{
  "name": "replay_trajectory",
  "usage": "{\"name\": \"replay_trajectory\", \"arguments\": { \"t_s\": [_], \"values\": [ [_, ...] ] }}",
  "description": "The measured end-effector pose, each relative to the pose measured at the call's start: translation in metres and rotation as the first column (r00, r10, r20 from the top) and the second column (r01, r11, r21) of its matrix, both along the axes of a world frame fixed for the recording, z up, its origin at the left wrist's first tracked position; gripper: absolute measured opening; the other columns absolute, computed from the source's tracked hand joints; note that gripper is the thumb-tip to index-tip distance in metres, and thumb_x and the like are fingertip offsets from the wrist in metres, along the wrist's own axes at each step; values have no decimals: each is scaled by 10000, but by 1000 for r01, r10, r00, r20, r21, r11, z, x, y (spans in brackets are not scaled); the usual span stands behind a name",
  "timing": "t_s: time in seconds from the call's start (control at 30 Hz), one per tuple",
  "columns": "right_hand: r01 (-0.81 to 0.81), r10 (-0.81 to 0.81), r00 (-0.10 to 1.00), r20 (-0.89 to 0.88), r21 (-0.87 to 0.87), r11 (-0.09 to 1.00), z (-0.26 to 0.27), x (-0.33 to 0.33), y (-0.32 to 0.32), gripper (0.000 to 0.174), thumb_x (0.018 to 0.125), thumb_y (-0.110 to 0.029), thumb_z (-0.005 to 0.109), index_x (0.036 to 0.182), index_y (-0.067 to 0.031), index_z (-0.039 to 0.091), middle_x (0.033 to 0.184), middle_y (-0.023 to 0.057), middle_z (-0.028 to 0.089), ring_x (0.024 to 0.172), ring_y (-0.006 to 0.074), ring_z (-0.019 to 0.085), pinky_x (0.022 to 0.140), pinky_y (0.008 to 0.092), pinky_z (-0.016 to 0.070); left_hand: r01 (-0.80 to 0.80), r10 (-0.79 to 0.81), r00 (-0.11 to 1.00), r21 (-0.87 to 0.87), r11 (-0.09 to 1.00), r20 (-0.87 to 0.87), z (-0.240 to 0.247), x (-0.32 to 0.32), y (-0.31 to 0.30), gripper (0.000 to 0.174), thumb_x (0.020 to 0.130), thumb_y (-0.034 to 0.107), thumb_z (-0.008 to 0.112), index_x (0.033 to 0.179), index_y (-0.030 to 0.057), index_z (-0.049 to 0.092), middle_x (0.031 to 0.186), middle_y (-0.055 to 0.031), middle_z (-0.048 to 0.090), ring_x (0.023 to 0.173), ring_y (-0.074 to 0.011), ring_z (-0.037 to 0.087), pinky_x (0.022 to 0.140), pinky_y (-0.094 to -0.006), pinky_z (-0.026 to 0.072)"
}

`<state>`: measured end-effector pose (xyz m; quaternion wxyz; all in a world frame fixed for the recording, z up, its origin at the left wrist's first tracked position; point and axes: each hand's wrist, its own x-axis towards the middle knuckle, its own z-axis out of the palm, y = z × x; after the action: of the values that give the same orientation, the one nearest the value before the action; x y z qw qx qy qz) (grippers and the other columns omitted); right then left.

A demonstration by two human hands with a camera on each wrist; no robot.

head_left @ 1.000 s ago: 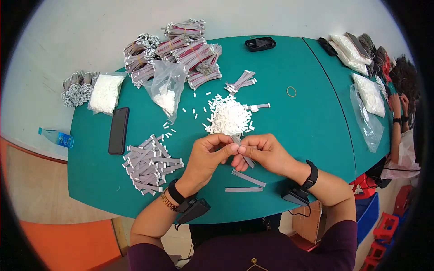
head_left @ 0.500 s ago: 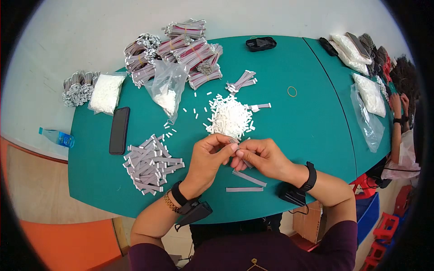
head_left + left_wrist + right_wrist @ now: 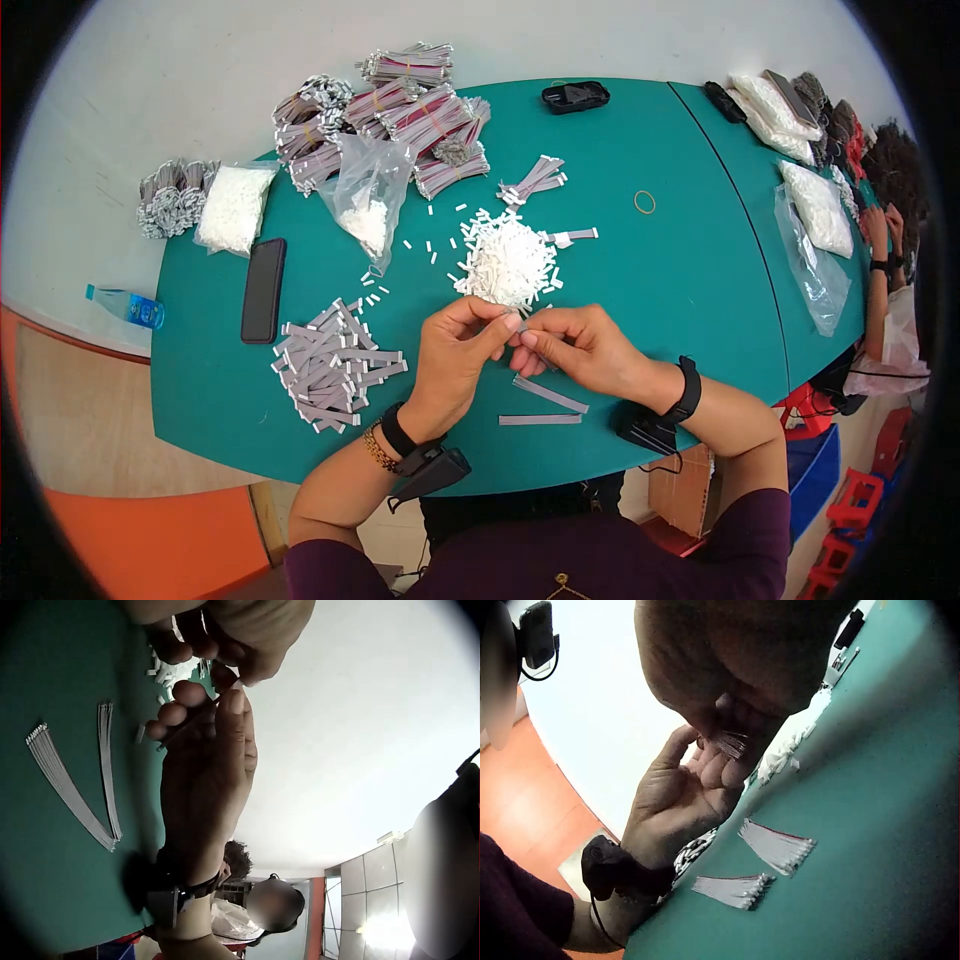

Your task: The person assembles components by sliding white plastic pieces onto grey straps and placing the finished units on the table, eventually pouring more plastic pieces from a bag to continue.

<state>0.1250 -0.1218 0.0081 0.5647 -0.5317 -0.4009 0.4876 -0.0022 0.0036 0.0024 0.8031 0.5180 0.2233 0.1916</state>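
Observation:
In the middle of the head view my two hands meet at the fingertips over the near side of a white connector pile (image 3: 508,258). My left hand (image 3: 452,355) pinches one end of a short grey ribbon cable (image 3: 732,744) between thumb and forefinger. The right hand (image 3: 597,352) grips the same cable close by, its thumb pressed along it; in the left wrist view the strip slants across those fingers. Fingers hide the upper end of the cable, so I cannot tell whether a connector is on it. Two flat grey ribbon cables (image 3: 552,394) lie just below the hands.
Left of my hands spreads a heap of short cables with white ends (image 3: 335,370). Behind it are a phone (image 3: 263,290), a connector bag (image 3: 366,215) and banded cable bundles (image 3: 425,115). A rubber band (image 3: 645,203) lies to the right. Another person's hands (image 3: 884,232) show far right.
The right hand has closed further over the cable, turning it so that less of its lower length shows. Both hands stay at the same spot; things on the table have not moved.

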Motion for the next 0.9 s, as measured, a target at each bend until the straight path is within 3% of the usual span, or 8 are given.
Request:
{"name": "replay_trajectory", "arguments": {
  "t_s": [0.23,0.33,0.63,0.77,0.9],
  "values": [
    [111,-106,989,-102,46,993,-3,0,0,105,932,-70,510,983,11,554,814,53,636,726,75,589,640,205,475,57,-57,998,4,998,14,2,0,-1,87,838,92,658,852,15,619,794,-31,630,672,-61,535,589,-193,408],
    [110,-105,989,-106,44,993,-2,1,0,96,931,-73,514,974,3,555,819,46,631,727,68,581,636,199,471,129,-127,992,-107,986,25,2,0,1,95,832,92,665,863,13,622,805,-38,636,714,-74,569,602,-199,413],
    [145,-141,988,-64,60,988,-2,2,-1,111,921,-93,542,932,3,595,816,49,638,726,76,589,639,207,488,119,-120,992,29,992,34,3,0,-1,87,863,98,623,912,29,603,820,-37,608,719,-94,545,633,-214,420],
    [161,-168,984,67,103,982,-2,0,-1,117,915,-97,553,937,5,606,812,54,647,723,83,601,632,206,495,142,-138,990,-210,967,31,0,0,-1,81,872,108,613,909,41,586,802,-29,597,726,-90,545,639,-214,419],
    [159,-153,983,-102,49,986,0,0,0,119,919,-104,546,930,1,601,799,56,646,704,84,601,625,211,499,150,-139,988,-202,968,66,-1,0,0,102,871,129,621,907,39,588,783,-33,607,713,-80,545,638,-207,413]
  ]
}}
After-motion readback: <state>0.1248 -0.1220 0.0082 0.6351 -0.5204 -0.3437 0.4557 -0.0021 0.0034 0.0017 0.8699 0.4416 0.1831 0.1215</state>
